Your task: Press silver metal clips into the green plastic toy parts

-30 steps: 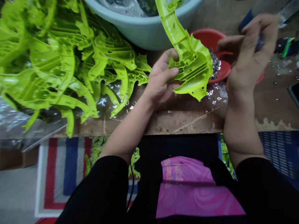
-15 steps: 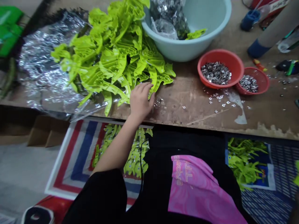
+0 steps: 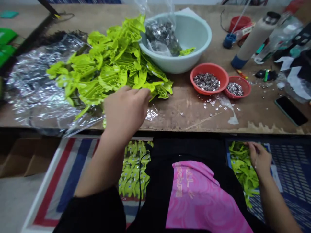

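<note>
My left hand [image 3: 125, 111] is at the front of a heap of lime-green plastic parts [image 3: 114, 64] on the bench. Its fingers are curled at a lime-green plastic part [image 3: 155, 85], which sticks out past the fingertips; the grip itself is partly hidden. Low on the right, my right hand [image 3: 261, 160] hangs over more lime-green parts [image 3: 243, 171] below the bench edge. Thumb and fingers are pressed together there, and what they hold, if anything, cannot be made out.
A pale blue basin [image 3: 179, 63] holds bagged metal pieces. Two red bowls, one larger [image 3: 210, 92] and one smaller [image 3: 247, 87], contain small metal clips, with loose clips nearby. A phone [image 3: 291, 110] and a bottle [image 3: 255, 42] are on the right. Clear plastic film [image 3: 36, 87] lies left.
My left hand has lifted from the heap's front edge and moved left, fingers now curled. My right hand has come into view at the lower right. The view has tilted up.
</note>
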A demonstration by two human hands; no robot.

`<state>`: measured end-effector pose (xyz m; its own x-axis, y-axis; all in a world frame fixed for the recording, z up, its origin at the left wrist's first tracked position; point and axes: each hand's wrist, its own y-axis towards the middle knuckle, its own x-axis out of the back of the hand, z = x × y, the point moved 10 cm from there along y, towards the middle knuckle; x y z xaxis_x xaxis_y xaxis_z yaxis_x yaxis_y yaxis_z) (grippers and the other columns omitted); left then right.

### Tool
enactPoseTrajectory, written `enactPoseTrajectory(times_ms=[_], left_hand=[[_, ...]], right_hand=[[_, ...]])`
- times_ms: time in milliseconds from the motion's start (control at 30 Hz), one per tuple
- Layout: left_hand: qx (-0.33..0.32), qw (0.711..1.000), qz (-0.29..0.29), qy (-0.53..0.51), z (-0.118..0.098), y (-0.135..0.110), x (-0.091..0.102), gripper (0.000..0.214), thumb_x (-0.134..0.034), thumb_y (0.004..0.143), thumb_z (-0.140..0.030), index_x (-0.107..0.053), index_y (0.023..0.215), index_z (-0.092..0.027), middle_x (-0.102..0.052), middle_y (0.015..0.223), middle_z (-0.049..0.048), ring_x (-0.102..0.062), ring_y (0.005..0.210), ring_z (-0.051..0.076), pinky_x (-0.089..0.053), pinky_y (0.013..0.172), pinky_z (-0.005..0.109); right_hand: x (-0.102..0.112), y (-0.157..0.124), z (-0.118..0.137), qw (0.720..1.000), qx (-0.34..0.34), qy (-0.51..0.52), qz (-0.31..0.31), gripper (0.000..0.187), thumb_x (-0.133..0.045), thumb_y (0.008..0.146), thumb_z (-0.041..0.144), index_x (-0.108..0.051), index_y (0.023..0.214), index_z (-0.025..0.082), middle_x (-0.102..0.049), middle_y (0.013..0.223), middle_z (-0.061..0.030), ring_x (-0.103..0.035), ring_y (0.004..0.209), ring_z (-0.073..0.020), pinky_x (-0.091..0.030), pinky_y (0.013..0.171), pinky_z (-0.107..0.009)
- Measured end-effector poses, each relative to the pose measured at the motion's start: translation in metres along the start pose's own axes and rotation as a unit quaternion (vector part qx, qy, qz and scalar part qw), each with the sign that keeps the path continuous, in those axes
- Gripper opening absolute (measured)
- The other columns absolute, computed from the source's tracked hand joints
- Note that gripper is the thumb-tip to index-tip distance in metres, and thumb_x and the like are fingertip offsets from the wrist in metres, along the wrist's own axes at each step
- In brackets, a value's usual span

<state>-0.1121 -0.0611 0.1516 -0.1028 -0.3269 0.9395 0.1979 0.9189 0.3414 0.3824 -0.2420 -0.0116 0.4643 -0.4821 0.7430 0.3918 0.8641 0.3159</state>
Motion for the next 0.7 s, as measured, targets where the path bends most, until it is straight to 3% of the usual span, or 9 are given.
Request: enactPoseTrajectory(times_ms=[67,167,233,300,367,433,533,633,700], left_hand=[[-0.071,0.996,-0.036,0.042,-0.036,-0.024,0.045,0.032,-0.044,0.107,-0.036,-0.06,0.081,-0.028,-0.065,0.074,0.0063,-0.057,0.078,0.026,-0.018,0.061,0.039],[-0.198,0.976,-0.087,0.009,-0.091,-0.054,0.092,0.007,-0.063,0.099,-0.022,-0.067,0.093,-0.025,-0.074,0.08,0.002,-0.063,0.079,0.024,-0.031,0.057,0.039],[-0.274,0.954,-0.108,-0.055,-0.115,-0.063,0.102,0.014,-0.07,0.093,-0.015,-0.071,0.105,-0.021,-0.081,0.092,0.0019,-0.069,0.084,0.022,-0.045,0.062,0.039],[-0.301,0.933,-0.133,-0.144,-0.121,-0.057,0.094,0.036,-0.073,0.091,-0.01,-0.067,0.125,-0.02,-0.082,0.111,0.005,-0.074,0.099,0.022,-0.056,0.078,0.037],[-0.27,0.918,-0.169,-0.235,-0.109,-0.037,0.067,0.07,-0.081,0.088,-0.017,-0.051,0.15,-0.03,-0.074,0.138,0.009,-0.07,0.125,0.026,-0.059,0.101,0.042],[-0.218,0.915,-0.193,-0.278,-0.095,-0.011,0.022,0.09,-0.091,0.082,-0.04,-0.039,0.156,-0.045,-0.06,0.156,0.0084,-0.055,0.149,0.034,-0.051,0.12,0.056],[-0.189,0.905,-0.179,-0.338,-0.093,0.03,-0.054,0.1,-0.088,0.077,-0.061,-0.037,0.16,-0.039,-0.041,0.169,0.0148,-0.037,0.161,0.044,-0.032,0.131,0.07],[-0.138,0.849,-0.119,-0.496,-0.095,0.075,-0.111,0.113,-0.088,0.07,-0.067,-0.032,0.163,-0.035,-0.04,0.166,0.0152,-0.039,0.159,0.041,-0.033,0.134,0.063],[-0.07,0.775,-0.034,-0.627,-0.099,0.103,-0.142,0.117,-0.089,0.062,-0.07,-0.037,0.16,-0.035,-0.045,0.163,0.0117,-0.041,0.158,0.038,-0.038,0.133,0.055]], right_hand=[[-0.024,0.024,0.067,0.992,0.112,0.057,0.028,0.033,-0.077,0.091,0.055,-0.08,0.111,0.029,-0.084,0.111,-0.0093,-0.083,0.102,-0.0317,-0.069,0.096,-0.049],[-0.054,0.046,0.202,0.91,0.366,0.188,0.056,0.081,-0.092,0.082,0.049,-0.06,0.154,0.033,-0.066,0.154,-0.0116,-0.06,0.149,-0.0355,-0.054,0.122,-0.06],[-0.072,0.058,0.266,0.855,0.453,0.244,0.061,0.071,-0.085,0.091,0.041,-0.058,0.156,0.035,-0.062,0.158,-0.01,-0.054,0.154,-0.0323,-0.054,0.123,-0.058],[-0.093,0.073,0.304,0.835,0.453,0.298,0.096,0.043,-0.073,0.1,0.03,-0.07,0.142,0.035,-0.074,0.144,-0.0055,-0.071,0.136,-0.0255,-0.064,0.112,-0.046],[-0.112,0.097,0.312,0.855,0.344,0.368,0.123,0.027,-0.072,0.101,0.034,-0.077,0.128,0.032,-0.081,0.129,-0.003,-0.08,0.117,-0.0222,-0.068,0.103,-0.04],[-0.128,0.117,0.302,0.858,0.193,0.454,0.142,0.033,-0.073,0.1,0.052,-0.077,0.125,0.03,-0.082,0.122,-0.0032,-0.081,0.111,-0.0226,-0.068,0.102,-0.041],[-0.146,0.135,0.3,0.805,0.075,0.54,0.232,0.046,-0.071,0.096,0.067,-0.074,0.126,0.031,-0.082,0.109,-0.0017,-0.08,0.097,-0.0201,-0.07,0.095,-0.038],[-0.16,0.169,0.295,0.771,0.014,0.556,0.31,0.049,-0.068,0.095,0.071,-0.073,0.122,0.03,-0.078,0.089,0.0012,-0.077,0.079,-0.018,-0.071,0.08,-0.036],[-0.163,0.206,0.275,0.808,-0.006,0.522,0.273,0.051,-0.061,0.097,0.074,-0.07,0.12,0.029,-0.079,0.091,-0.0001,-0.079,0.085,-0.0201,-0.072,0.082,-0.039]])
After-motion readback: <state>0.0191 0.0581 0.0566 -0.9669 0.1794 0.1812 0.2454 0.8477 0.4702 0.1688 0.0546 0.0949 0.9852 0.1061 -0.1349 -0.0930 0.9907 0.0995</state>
